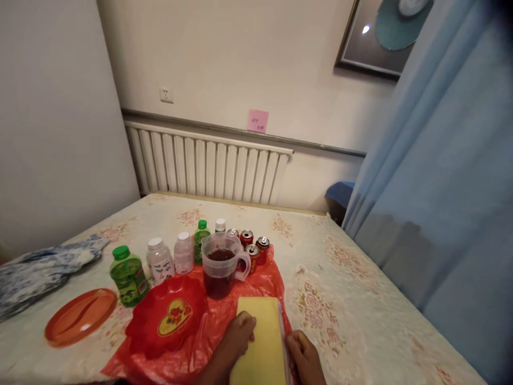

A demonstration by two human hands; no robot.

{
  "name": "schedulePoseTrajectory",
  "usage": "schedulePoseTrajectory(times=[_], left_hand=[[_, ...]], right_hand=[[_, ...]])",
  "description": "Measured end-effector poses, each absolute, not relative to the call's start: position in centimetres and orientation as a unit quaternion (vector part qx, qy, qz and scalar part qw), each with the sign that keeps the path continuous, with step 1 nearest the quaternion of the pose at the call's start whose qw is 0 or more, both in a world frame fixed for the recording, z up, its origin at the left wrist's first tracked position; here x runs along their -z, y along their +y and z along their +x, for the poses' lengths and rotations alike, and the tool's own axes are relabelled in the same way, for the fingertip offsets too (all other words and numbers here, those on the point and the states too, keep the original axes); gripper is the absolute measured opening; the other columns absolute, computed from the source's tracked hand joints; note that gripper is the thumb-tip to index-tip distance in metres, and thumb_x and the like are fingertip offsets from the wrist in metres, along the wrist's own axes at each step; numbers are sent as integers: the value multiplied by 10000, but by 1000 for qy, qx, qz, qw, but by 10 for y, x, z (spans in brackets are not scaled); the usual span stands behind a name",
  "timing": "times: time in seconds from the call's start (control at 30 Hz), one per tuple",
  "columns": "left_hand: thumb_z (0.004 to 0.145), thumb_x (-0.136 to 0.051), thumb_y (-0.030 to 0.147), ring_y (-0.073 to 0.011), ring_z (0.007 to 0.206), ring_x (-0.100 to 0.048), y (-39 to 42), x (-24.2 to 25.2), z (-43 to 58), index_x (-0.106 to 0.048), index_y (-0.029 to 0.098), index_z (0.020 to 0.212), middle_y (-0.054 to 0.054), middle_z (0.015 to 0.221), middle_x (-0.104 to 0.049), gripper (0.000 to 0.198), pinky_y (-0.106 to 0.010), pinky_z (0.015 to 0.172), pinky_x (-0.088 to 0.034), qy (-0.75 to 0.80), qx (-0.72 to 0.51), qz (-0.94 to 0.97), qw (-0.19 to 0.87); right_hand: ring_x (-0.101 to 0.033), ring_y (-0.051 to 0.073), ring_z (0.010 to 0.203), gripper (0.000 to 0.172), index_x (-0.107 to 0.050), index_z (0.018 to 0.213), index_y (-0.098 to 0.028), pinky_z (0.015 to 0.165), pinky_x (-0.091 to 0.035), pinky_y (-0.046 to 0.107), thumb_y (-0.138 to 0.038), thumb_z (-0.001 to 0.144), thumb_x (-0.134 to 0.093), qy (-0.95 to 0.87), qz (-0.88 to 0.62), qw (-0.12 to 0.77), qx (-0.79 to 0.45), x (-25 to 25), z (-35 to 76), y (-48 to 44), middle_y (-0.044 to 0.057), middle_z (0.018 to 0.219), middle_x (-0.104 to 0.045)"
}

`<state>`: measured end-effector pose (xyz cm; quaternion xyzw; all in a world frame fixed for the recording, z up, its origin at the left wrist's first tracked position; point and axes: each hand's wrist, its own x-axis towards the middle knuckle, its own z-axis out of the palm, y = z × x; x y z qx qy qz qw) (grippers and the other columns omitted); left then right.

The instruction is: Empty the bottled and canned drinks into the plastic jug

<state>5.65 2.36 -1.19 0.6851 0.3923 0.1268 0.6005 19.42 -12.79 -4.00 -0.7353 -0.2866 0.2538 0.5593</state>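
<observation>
We see the yellow pad (262,331) flat on the red plastic bag (266,280) near the table's (360,299) 6 o'clock edge, its long axis running 12 to 6; our left hand (239,330) lies curled on its 9 o'clock edge; our right hand (303,353) curls against its 3 o'clock edge; both touch it, equally near; whether either truly pinches it we cannot tell; the jug (220,267) stands beyond at 11.

left hand (240,330), right hand (305,353), both bare

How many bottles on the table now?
5, in a row: large green bottle leftmost, two white-capped bottles, small green bottle, white cap behind the jug. Others may be hidden.
</observation>
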Motion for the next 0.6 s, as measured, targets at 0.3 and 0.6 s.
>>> schedulePoseTrajectory(times=[0.3, 0.6], left_hand=[[738, -496, 374, -61, 492, -414, 81, 2, 53, -537, 171, 934, 35, 750, -554, 285, -208, 461, -311, 202, -79, 686, 695], [717, -517, 242, -70, 550, -439, 86, 12, 34, -586, 196, 1036, 31, 815, -590, 330, -207, 498, -307, 145, 9, 656, 741]], right_hand=[[-400, 141, 460, 231, -563, 622, -234, 470, -335, 261, -458, 665, -600, -269, -762, 558, -189, 5, 213, -97, -61, 488, -420], [-603, 199, 671, 261, -667, 858, -200, 649, -493, 293, -280, 610, -674, -367, -766, 524, -66, -23, 237, 10, 12, 726, -665]])
